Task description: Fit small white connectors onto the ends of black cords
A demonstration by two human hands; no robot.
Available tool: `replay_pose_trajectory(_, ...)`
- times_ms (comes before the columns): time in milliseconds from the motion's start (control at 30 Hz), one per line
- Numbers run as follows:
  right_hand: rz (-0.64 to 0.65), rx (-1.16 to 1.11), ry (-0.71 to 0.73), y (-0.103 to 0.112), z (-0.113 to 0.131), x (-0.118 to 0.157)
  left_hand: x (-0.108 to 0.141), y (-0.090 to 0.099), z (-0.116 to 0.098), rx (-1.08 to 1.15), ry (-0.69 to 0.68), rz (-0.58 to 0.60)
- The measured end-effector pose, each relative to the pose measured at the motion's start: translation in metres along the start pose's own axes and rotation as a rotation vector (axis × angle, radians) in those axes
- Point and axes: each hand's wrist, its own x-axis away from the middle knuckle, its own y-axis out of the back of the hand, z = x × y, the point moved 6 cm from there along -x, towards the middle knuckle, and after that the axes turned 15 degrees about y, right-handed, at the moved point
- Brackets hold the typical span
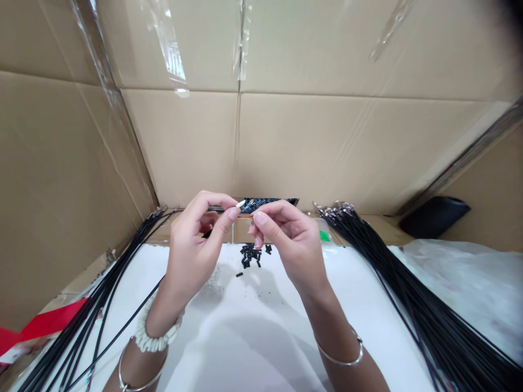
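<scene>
Black slender cables (386, 267), thin coloured wires (248, 206)

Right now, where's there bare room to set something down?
Bare white surface lies between left forearm and right forearm, this side of the small black pieces; another patch separates right forearm from right cable bundle. Crowded: around those pieces, that bundle and the left cable bundle.

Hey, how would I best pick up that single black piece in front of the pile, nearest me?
Probably pinch the black piece mid-length across its long sides, coming from above: it lies flat and nearly crosswise on the white surface, apart from the pile, leaving room around it.
</scene>
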Motion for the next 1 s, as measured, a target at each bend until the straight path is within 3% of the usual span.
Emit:
replay_pose_trajectory(233, 0.004, -0.051, -0.011, 0.0, -0.002, -0.001, 0.001, 0.0, 0.005, 0.027, -0.044, -0.027)
replay_pose_trajectory(467, -0.022, -0.036, 0.042, 0.001, 0.0, -0.001, 0.008, -0.003, -0.009, -0.201, -0.334, -0.063)
replay_pose_trajectory(667, -0.034, 0.012, 0.119, 0.001, 0.005, -0.001, 0.009, -0.004, -0.014, -0.239, -0.314, -0.022)
replay_pose_trajectory(1000, -0.012, 0.256, 0.423, 0.005, 0.012, 0.006, 0.009, -0.004, -0.016, -0.336, -0.305, -0.03)
